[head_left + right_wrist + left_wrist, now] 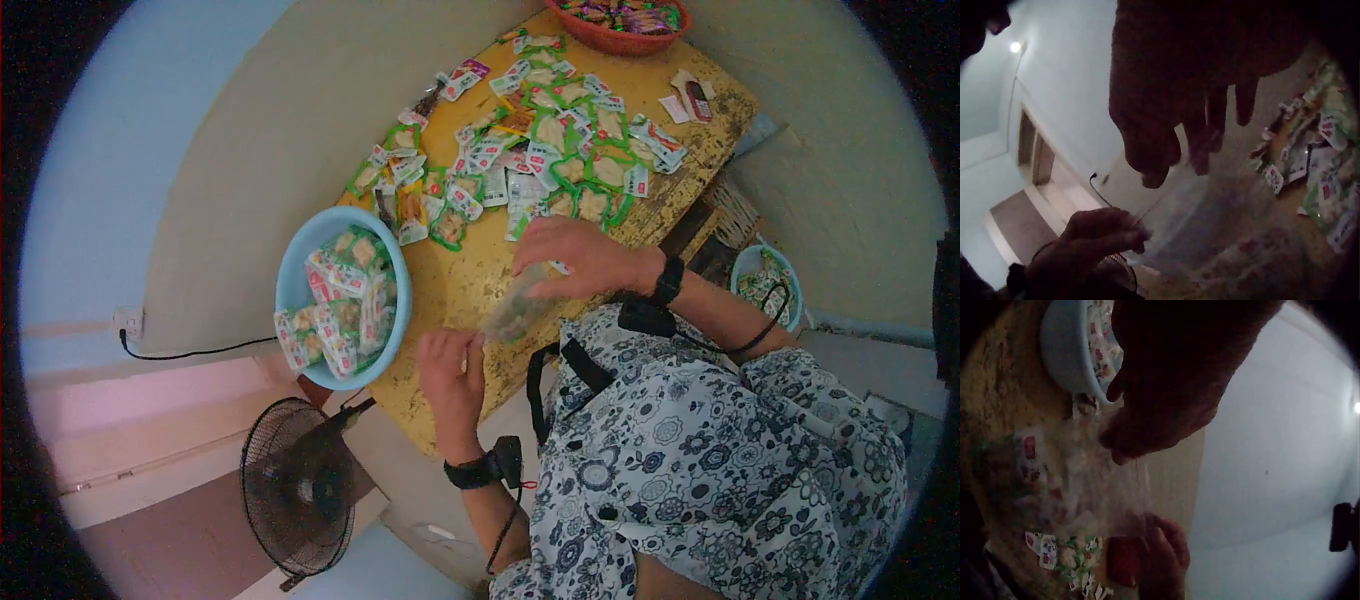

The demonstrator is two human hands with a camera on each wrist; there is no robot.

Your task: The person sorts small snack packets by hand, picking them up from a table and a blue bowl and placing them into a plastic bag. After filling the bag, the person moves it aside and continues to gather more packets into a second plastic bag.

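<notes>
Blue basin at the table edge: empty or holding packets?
Holding packets. The blue basin is heaped with green-and-white snack packets, a few spilling over its rim.

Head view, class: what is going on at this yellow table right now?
A person seated at the yellow table holds a clear plastic bag between both hands. The left hand pinches the near end and the right hand grips the far end. Snack packets lie scattered over the table beyond the bag. A blue bowl beside the left hand holds more packets, and a red basket sits at the far edge.
</notes>
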